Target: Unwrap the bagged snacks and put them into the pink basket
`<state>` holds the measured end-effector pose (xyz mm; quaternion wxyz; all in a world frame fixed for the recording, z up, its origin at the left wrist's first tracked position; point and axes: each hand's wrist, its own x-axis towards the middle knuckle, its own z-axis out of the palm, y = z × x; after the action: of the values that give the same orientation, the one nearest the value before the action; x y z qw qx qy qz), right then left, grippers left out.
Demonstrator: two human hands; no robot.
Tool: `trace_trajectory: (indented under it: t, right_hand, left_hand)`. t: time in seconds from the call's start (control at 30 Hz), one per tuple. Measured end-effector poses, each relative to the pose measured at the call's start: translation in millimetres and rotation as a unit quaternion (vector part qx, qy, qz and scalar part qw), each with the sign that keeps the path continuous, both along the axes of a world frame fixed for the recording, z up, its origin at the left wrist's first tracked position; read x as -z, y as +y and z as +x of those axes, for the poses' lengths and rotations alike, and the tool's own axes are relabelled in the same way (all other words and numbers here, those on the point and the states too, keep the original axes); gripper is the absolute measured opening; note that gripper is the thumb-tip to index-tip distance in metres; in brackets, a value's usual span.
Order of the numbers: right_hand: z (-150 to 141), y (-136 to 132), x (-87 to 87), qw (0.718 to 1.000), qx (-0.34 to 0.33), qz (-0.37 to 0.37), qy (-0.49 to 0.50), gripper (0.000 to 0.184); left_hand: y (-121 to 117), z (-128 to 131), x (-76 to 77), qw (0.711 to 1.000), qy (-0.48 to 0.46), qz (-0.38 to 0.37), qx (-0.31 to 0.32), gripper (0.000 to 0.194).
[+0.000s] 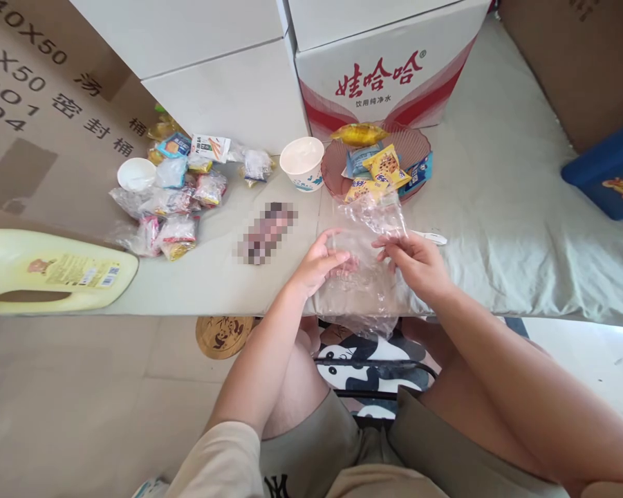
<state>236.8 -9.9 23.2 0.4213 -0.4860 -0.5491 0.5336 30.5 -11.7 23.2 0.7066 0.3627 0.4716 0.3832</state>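
A clear plastic bag (pixel 360 290) hangs between my hands over the front edge of the cloth-covered surface. My left hand (pixel 319 264) pinches its left side, thumb on top. On the other side my right hand (pixel 412 261) grips the bag near its upper right part with bent fingers. Just beyond the bag stands a pink ribbed plate (pixel 337 169) with wrapped snacks (pixel 386 166) on it. A white paper cup (pixel 302 164) is left of the plate. Partly behind my right hand lies a small white object (pixel 431 238), its kind hidden.
Several bagged snack packs (pixel 179 207) and a white bowl (pixel 136 174) sit at the left. A pale yellow jug (pixel 57 271) lies at the front left edge. Cartons (pixel 384 83) line the back; a blue bin (pixel 609 169) is at right. A blurred-out item (pixel 267 232) lies mid-surface.
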Motion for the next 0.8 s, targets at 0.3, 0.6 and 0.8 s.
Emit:
trace_trajectory:
  t: [0.3, 0.6, 0.8]
  right_hand:
    - [10.0, -1.9, -3.0, 0.992, 0.002, 0.112, 0.055, 0.020]
    - [11.5, 8.3, 2.6, 0.986, 0.059, -0.019, 0.153, 0.024]
    - [10.2, 9.0, 5.0, 0.996, -0.052, -0.057, 0.050, 0.057]
  left_hand:
    - [3.4, 1.8, 2.9, 0.998, 0.029, 0.041, -0.039, 0.048]
    - [13.1, -2.2, 6.0, 0.987, 0.017, 0.055, -0.151, 0.016]
    - [6.9, -6.1, 8.3, 0.991, 0.058, 0.090, -0.086, 0.016]
